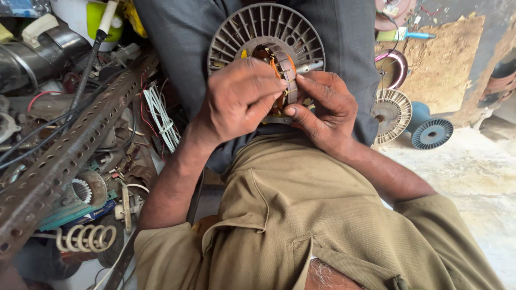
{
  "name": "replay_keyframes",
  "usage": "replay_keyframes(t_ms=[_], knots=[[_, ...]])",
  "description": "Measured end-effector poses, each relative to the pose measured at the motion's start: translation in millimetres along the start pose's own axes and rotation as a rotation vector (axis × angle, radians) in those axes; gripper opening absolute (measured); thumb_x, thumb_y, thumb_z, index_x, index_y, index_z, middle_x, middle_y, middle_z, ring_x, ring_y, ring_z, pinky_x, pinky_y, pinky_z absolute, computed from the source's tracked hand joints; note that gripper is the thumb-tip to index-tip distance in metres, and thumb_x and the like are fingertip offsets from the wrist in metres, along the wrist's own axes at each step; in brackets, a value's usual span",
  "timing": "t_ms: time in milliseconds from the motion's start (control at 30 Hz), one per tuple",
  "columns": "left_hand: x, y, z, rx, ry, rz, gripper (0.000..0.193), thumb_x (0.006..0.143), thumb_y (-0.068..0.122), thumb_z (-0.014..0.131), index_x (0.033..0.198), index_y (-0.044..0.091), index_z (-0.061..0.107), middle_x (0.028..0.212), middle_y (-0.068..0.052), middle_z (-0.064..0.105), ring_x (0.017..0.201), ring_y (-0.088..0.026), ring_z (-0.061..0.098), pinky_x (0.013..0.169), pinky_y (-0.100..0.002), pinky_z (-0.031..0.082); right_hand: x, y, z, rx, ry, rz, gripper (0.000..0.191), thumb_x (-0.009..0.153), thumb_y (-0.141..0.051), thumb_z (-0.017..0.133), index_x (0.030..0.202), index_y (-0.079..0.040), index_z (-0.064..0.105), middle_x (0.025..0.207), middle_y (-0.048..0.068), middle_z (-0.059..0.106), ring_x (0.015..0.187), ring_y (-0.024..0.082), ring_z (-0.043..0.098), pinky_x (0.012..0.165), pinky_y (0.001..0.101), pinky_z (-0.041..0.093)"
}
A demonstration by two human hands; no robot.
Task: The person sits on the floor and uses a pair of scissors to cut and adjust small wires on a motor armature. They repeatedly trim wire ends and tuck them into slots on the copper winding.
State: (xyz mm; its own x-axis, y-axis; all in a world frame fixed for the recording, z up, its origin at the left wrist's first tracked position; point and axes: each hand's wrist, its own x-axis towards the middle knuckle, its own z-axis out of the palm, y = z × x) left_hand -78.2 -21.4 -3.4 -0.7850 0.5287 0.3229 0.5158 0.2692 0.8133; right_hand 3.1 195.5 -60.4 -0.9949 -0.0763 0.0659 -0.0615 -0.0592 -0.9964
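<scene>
fingers [269, 88] of my left hand [239, 99] and right hand [322, 104] pinch copper windings on the ribbed metal stator [252, 29]; blue spool [430, 131] at three o'clock on dusty concrete floor [473, 172].

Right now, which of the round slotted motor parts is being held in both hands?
The grey finned disc on the lap, gripped by both hands; the cream one and blue one lie on the floor.

The round slotted motor housing [266, 32] I'm holding is dull grey metal with radial ribs, and the winding core [282, 70] inside shows copper-brown bands with orange and yellow slips. My shirt [301, 225] is plain khaki, my trousers [183, 32] dark grey. Beside me lie a rusty brown angle bar [64, 156] patterned with holes, a white wire bundle [161, 115] and a blue spool [430, 131].
</scene>
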Motion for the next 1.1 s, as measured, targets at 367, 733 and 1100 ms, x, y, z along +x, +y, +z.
replay_keyframes(t_ms=[367, 733, 1100], knots=[[-20, -2, 11, 0.222, 0.028, -0.150, 0.138, 0.059, 0.051, 0.101, 0.157, 0.005, 0.017, 0.153, -0.027, 0.035, 0.144, -0.039, 0.038, 0.118, -0.053, 0.039, 68, -21, -55, -0.556, -0.381, -0.279, 0.086, 0.084, -0.049, 0.086, 0.148, -0.001, 0.055, 0.134, 0.020, 0.064, 0.126, 0.037, 0.062, 0.106, 0.0460, 0.053], [-30, -25, 9, 0.387, -0.081, 0.072, 0.103, 0.088, 0.018, 0.087, 0.166, 0.018, 0.018, 0.163, -0.015, 0.033, 0.154, -0.035, 0.034, 0.133, -0.043, 0.037, 67, -20, -36, -0.583, -0.492, -0.356, 0.102, 0.078, -0.039, 0.099, 0.151, 0.005, 0.043, 0.141, 0.027, 0.058, 0.128, 0.043, 0.061, 0.109, 0.0493, 0.051], [-103, -10, -27, 0.200, 0.345, -0.546, 0.008, 0.097, 0.005, 0.080, 0.104, 0.005, 0.076, 0.132, -0.013, 0.063, 0.128, -0.027, 0.062, 0.108, -0.039, 0.051, 27, -49, -58, -0.856, -0.692, -0.233, 0.031, 0.099, -0.017, 0.086, 0.126, -0.008, 0.073, 0.125, 0.008, 0.070, 0.113, 0.023, 0.072, 0.089, 0.0345, 0.061]])
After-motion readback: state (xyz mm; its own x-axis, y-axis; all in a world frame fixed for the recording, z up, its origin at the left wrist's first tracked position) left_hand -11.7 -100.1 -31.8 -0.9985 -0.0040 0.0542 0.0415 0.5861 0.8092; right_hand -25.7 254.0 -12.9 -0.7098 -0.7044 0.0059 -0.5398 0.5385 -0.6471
